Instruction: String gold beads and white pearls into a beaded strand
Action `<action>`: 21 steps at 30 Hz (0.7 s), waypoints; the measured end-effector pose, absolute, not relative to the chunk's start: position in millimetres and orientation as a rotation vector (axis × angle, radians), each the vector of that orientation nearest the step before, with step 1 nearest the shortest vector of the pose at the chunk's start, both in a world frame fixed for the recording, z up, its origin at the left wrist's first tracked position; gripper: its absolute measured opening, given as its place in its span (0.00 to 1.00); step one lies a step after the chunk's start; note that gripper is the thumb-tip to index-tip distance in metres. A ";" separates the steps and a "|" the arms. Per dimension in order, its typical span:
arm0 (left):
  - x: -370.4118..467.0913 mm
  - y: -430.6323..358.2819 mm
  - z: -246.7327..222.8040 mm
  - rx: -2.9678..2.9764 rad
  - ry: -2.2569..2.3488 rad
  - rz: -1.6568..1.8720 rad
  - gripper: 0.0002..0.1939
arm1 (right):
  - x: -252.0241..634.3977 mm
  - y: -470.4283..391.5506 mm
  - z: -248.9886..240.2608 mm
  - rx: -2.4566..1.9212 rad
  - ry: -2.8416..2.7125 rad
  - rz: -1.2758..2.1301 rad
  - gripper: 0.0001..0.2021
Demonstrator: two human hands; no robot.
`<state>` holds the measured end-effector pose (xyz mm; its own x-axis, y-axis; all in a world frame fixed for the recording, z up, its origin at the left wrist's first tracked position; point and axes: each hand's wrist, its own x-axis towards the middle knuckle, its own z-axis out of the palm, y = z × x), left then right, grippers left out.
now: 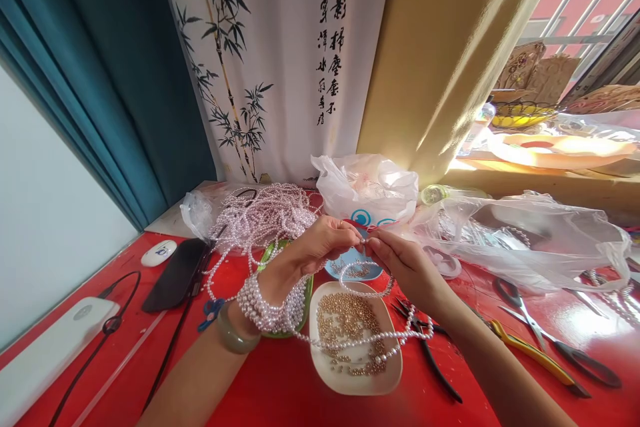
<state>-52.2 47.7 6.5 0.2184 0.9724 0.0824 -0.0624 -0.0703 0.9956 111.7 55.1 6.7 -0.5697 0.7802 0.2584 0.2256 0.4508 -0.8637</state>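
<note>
My left hand and my right hand meet fingertip to fingertip above a blue dish, both pinching a strand of pearly beads. Part of the strand loops below my fingers, and another length hangs across a cream dish of gold beads. Several turns of beads wrap my left wrist, beside a green bangle. A green tray lies partly hidden behind that wrist. Exactly what sits between my fingertips is too small to tell.
A heap of pearl strands lies behind my left hand. Plastic bags stand at the back. Black pliers, yellow-handled pliers and scissors lie right. A phone and white power bank lie left.
</note>
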 end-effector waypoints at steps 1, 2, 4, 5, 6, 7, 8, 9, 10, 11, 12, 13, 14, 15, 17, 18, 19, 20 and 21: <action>-51.7 48.2 6.7 1.293 0.951 1.096 0.04 | 112.0 55.8 6.6 -0.842 -2.043 1.093 0.14; -51.1 48.7 7.1 1.264 0.923 1.071 0.04 | 112.6 56.7 6.5 -0.847 -2.040 1.106 0.14; -50.2 49.2 8.5 1.230 0.896 1.103 0.03 | 114.1 59.0 6.5 -0.862 -2.013 1.125 0.13; -50.1 49.4 9.2 1.221 0.896 1.115 0.03 | 115.0 60.2 6.6 -0.870 -1.991 1.129 0.13; -50.2 49.4 9.8 1.224 0.901 1.120 0.03 | 115.9 61.2 7.0 -0.877 -1.971 1.126 0.13; -50.5 49.4 10.4 1.231 0.908 1.119 0.04 | 116.6 62.0 7.6 -0.883 -1.961 1.113 0.13; -51.0 49.3 11.0 1.238 0.918 1.113 0.06 | 117.1 62.4 8.7 -0.892 -1.963 1.086 0.14; -51.5 49.1 11.6 1.248 0.932 1.102 0.07 | 117.3 62.3 10.0 -0.906 -1.976 1.053 0.14; -51.9 48.8 12.3 1.258 0.946 1.094 0.07 | 117.3 61.9 11.6 -0.920 -1.991 1.019 0.14; -52.1 48.4 13.3 1.266 0.955 1.092 0.08 | 117.0 61.2 13.4 -0.932 -2.001 0.990 0.14; -52.0 47.9 14.4 1.270 0.956 1.093 0.08 | 116.6 60.3 15.2 -0.935 -2.005 0.978 0.14; -51.6 47.3 15.6 1.273 0.955 1.098 0.08 | 116.1 59.4 16.8 -0.930 -1.996 0.992 0.14; -50.9 46.6 16.9 1.283 0.959 1.104 0.07 | 115.6 58.6 18.3 -0.924 -1.976 1.032 0.13; -50.1 46.0 18.1 1.302 0.974 1.114 0.07 | 115.2 58.0 19.4 -0.919 -1.942 1.091 0.14; -48.5 45.0 19.6 1.368 1.042 1.131 0.07 | 115.0 57.8 20.7 -0.908 -1.840 1.266 0.15; -48.0 44.8 19.9 1.400 1.075 1.142 0.07 | 115.3 58.3 21.0 -0.892 -1.768 1.384 0.16; -47.7 44.7 19.8 1.420 1.090 1.157 0.07 | 116.0 59.0 21.0 -0.864 -1.686 1.520 0.16; -47.6 44.8 19.5 1.423 1.081 1.177 0.07 | 116.9 59.9 21.0 -0.829 -1.601 1.664 0.16; -47.6 45.0 19.2 1.410 1.055 1.199 0.06 | 118.0 60.8 20.9 -0.797 -1.514 1.800 0.15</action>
<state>-47.6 45.0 19.2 0.1395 0.9787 0.1507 0.0248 -0.1556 0.9875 118.0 60.8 20.9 -0.6067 0.7937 -0.0439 -0.0932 -0.1258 -0.9877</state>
